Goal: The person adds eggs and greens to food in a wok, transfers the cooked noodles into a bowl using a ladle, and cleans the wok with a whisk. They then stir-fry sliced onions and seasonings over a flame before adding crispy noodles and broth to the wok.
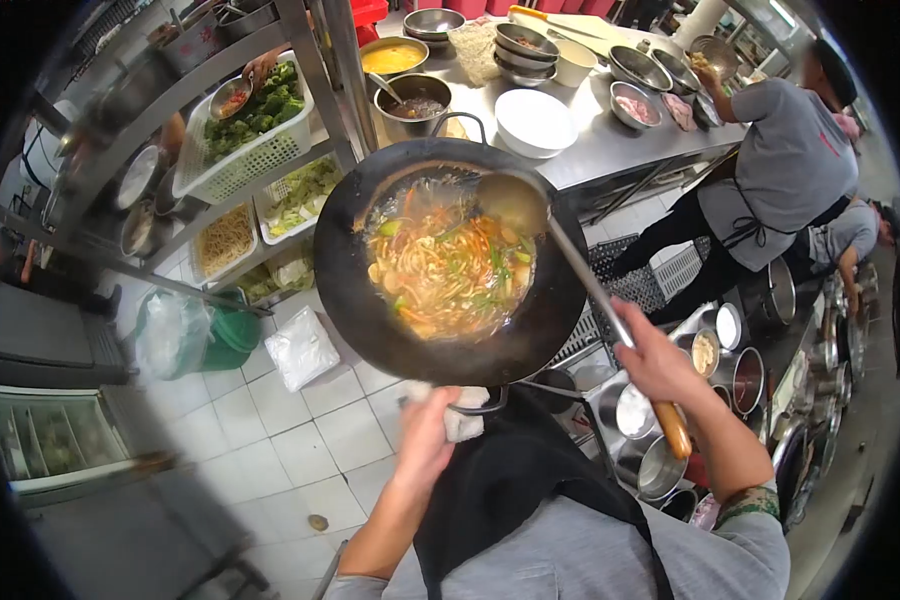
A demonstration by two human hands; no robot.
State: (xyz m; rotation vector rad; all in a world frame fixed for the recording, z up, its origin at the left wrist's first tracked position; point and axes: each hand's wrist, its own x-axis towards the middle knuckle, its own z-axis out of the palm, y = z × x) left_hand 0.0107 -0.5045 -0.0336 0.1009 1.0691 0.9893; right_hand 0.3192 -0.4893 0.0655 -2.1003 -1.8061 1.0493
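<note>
A large dark wok (350, 310) is held up in front of me, with noodles and mixed vegetables (450, 260) in broth inside it. My left hand (428, 430) grips the wok's near handle through a folded white cloth (464, 424). In my right hand (658, 362) is a long-handled wok ladle (585, 265), my fingers wrapped round its shaft above the wooden end. The ladle's bowl rests at the right side of the wok, over the food. Steam slightly blurs the wok's contents.
Beyond the wok, a steel counter (600, 165) carries a white bowl (536, 122), a pot (413, 105) and several metal bowls. Left stands a shelf with a broccoli basket (255, 130). A co-worker (785, 150) works at right, near seasoning containers (705, 352). A white plastic bag (302, 348) lies on the tiled floor.
</note>
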